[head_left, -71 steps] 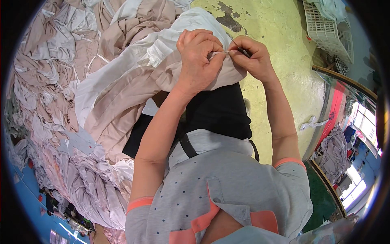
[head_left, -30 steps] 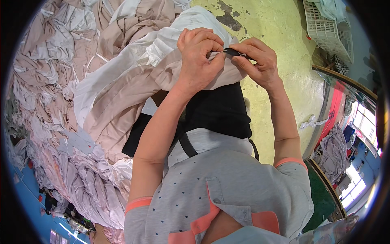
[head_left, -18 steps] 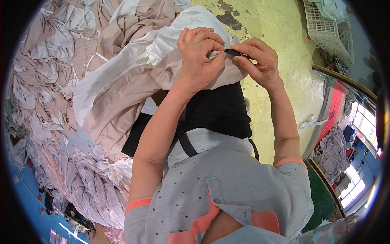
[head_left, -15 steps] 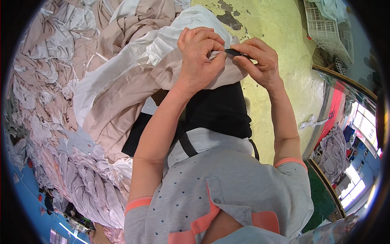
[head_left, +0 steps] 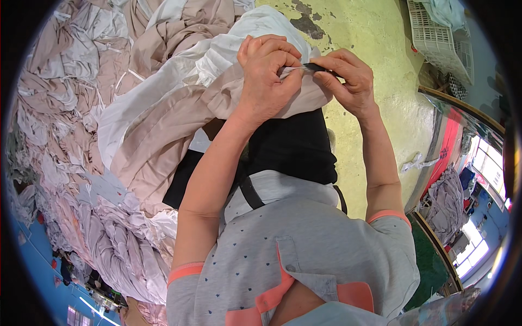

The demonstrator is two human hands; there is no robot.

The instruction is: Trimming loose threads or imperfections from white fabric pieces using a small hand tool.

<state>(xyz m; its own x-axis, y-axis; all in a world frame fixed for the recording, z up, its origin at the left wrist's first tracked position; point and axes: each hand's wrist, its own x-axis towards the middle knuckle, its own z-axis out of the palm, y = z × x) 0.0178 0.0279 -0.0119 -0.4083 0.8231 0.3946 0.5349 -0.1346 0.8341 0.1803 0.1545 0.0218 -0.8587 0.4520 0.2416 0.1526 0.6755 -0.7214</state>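
Observation:
A beige cloth (head_left: 168,119) with a white side (head_left: 263,26) is draped across my lap. Fingers curled, my left hand (head_left: 269,76) pinches its edge near the far end. My right hand (head_left: 350,79) grips a small black cutting tool (head_left: 314,67) between thumb and fingers. The tool's thin tip points left and meets the cloth edge beside my left thumb and forefinger. A light thread or seam edge shows there; its detail is too small to make out.
Heaped beige, white and pinkish cloth (head_left: 70,108) fills the left side. Beyond my right hand is a worn yellow floor (head_left: 375,32). A white plastic basket (head_left: 435,41) stands at the far right, and a white scrap (head_left: 417,163) lies on the floor nearer me.
The tool has turned slightly in my right hand, and more of its grey metal shows. My right fingers have shifted a little upward. My left hand and the cloth stay nearly still.

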